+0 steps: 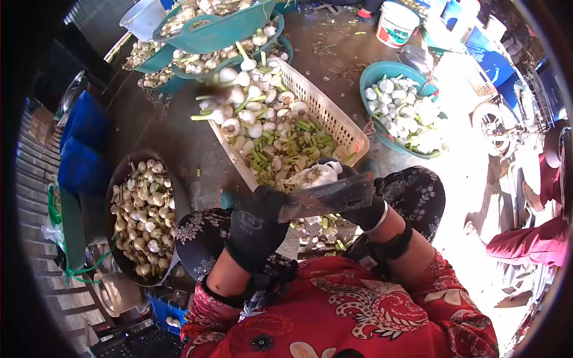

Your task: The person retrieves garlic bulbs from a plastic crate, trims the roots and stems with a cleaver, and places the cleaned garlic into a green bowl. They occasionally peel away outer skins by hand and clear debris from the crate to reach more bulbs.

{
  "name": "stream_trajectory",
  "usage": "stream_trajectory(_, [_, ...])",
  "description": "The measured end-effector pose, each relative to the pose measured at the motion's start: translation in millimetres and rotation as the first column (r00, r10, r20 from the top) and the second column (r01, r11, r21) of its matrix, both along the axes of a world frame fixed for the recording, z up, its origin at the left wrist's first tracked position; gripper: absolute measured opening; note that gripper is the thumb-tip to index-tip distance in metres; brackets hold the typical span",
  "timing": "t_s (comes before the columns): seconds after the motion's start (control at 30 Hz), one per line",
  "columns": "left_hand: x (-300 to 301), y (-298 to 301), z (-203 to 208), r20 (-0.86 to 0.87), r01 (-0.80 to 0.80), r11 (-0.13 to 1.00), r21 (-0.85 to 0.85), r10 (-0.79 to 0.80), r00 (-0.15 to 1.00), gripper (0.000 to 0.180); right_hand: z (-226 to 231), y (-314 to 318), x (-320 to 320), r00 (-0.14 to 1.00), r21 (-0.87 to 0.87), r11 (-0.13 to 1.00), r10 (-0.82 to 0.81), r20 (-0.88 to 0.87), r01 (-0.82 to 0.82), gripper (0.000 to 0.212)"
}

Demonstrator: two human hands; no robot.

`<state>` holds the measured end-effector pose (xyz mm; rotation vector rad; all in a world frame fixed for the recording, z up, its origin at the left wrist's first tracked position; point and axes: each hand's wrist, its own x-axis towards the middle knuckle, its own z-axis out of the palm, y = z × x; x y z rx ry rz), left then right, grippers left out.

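Observation:
My left hand (pixel 256 230), in a black glove, grips the handle of a broad cleaver (pixel 328 197) whose blade points to the right. Just behind the blade, my right hand (pixel 361 209), also in a black glove, holds a white garlic bulb (pixel 316 175). Both hands are over my knees in dark floral trousers. In front of them lies a beige plastic crate (pixel 334 116) tilted on the ground, with several garlic bulbs and cut green stalks in it. Trimmed scraps (pixel 319 230) lie on the ground between my knees.
A dark basin (pixel 119 173) of untrimmed garlic stands at my left. A teal basin (pixel 373 74) of white trimmed bulbs is at the right. Teal tubs (pixel 227 30) of garlic and a white bucket (pixel 395 24) stand at the back. Another person's maroon-clad leg (pixel 531 241) is at the right.

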<state>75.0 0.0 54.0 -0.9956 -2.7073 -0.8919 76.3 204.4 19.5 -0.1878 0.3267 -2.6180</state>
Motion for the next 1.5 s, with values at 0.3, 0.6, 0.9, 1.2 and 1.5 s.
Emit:
stream_trajectory(0.3, [-19,-43,-56,0.006,-0.118,0.978,-0.170,0.121,0.993,0.019,31,-6,30,0.894,0.764,0.511,-0.021,-0.447,0.394,0.060])
stream_trajectory(0.6, [-17,-32,-71,0.253,-0.185,0.965,0.186,0.135,0.958,0.019,21,20,11,0.657,0.654,-0.084,0.188,-0.730,0.752,0.070])
stream_trajectory(0.9, [15,17,-49,0.773,-0.520,0.616,0.592,-0.250,0.583,0.017,26,22,6,0.911,0.624,0.691,-0.404,-0.087,0.366,0.039])
stream_trajectory(1.2, [1,27,-123,0.771,-0.533,0.731,0.425,0.016,0.636,0.011,19,-9,8,0.932,0.026,0.961,-0.272,0.242,0.274,0.017])
stream_trajectory(1.5, [-32,-21,-73,0.643,-0.557,0.358,0.749,-0.192,0.741,0.015,37,109,-61,0.631,0.247,0.680,-0.732,0.256,0.690,0.048])
